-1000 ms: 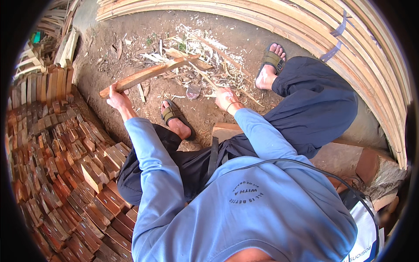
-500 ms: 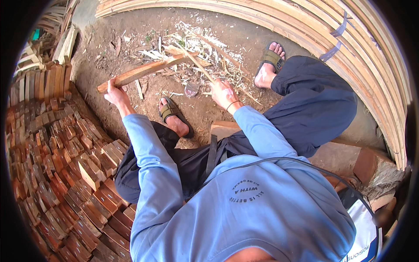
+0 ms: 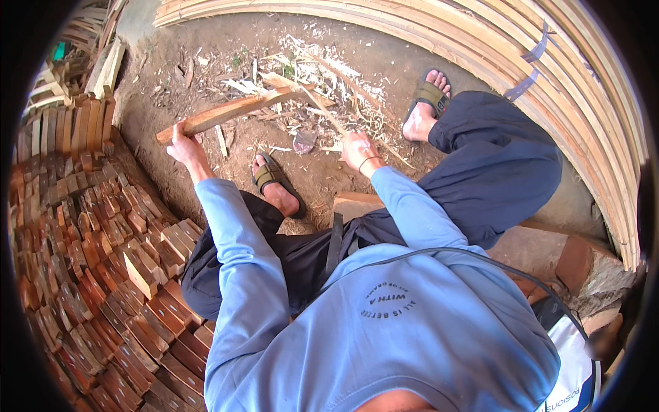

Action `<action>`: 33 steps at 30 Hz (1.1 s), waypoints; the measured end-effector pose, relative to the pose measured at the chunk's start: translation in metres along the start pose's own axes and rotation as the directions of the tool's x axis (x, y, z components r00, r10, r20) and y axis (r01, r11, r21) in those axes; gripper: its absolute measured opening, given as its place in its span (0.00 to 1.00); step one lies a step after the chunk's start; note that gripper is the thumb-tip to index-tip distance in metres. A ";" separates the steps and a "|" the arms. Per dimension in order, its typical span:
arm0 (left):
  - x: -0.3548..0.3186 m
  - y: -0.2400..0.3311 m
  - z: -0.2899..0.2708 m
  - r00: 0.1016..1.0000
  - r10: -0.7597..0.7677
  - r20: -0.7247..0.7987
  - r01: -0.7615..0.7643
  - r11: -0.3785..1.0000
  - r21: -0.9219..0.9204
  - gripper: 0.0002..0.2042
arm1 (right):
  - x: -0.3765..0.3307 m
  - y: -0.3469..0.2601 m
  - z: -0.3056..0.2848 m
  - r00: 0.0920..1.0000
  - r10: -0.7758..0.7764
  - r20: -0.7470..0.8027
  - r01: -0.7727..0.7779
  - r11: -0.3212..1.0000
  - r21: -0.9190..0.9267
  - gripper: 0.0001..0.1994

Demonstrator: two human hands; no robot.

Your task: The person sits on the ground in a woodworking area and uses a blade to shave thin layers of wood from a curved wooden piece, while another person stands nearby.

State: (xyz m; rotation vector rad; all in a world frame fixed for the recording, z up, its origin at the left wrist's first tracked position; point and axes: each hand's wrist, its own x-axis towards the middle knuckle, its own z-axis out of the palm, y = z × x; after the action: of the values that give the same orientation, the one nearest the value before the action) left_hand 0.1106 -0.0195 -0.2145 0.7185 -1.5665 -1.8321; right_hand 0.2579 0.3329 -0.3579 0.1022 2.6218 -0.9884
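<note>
My left hand is closed around the near left end of a rough wooden batten. The batten slants away to the right, its far end over the heap of split wood and shavings. In my closed right hand is a thin, pale, stick-like piece. It points away and left, and its far part meets or crosses the batten's far end; whether they touch I cannot tell. My fingers cover its near end, so its exact kind does not show.
Rows of stacked wood blocks fill the left side. Long pale strips, bound with grey ties, run along the far and right side. My sandalled feet stand on bare ground either side of the scraps. A brown block lies between my legs.
My right hand has shifted slightly right and nearer, and the far end of the stick-like piece has moved right with it. My left hand keeps its hold on the batten, almost still.
</note>
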 end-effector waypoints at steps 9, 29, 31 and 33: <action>0.008 -0.005 -0.012 1.000 -0.001 0.028 0.001 1.000 0.005 0.09 | 0.000 0.001 0.000 0.985 -0.054 0.161 0.059 0.998 -0.029 0.09; 0.004 -0.004 -0.022 1.000 -0.001 0.008 0.001 1.000 -0.023 0.09 | 0.012 0.000 0.012 0.971 -0.208 0.118 0.216 0.974 -0.063 0.16; 0.004 -0.008 -0.015 0.999 0.036 -0.022 -0.037 0.999 -0.011 0.09 | 0.009 -0.025 -0.011 0.966 -0.144 -0.217 0.169 0.980 0.103 0.15; 0.003 -0.008 -0.012 0.999 0.045 -0.029 -0.045 0.999 -0.002 0.08 | 0.003 -0.023 -0.010 0.979 -0.096 -0.182 0.118 0.987 0.112 0.15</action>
State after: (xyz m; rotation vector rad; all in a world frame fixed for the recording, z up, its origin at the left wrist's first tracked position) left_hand 0.1167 -0.0286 -0.2240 0.7006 -1.5492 -1.7834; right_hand 0.2477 0.3221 -0.3376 0.0817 2.7489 -1.2298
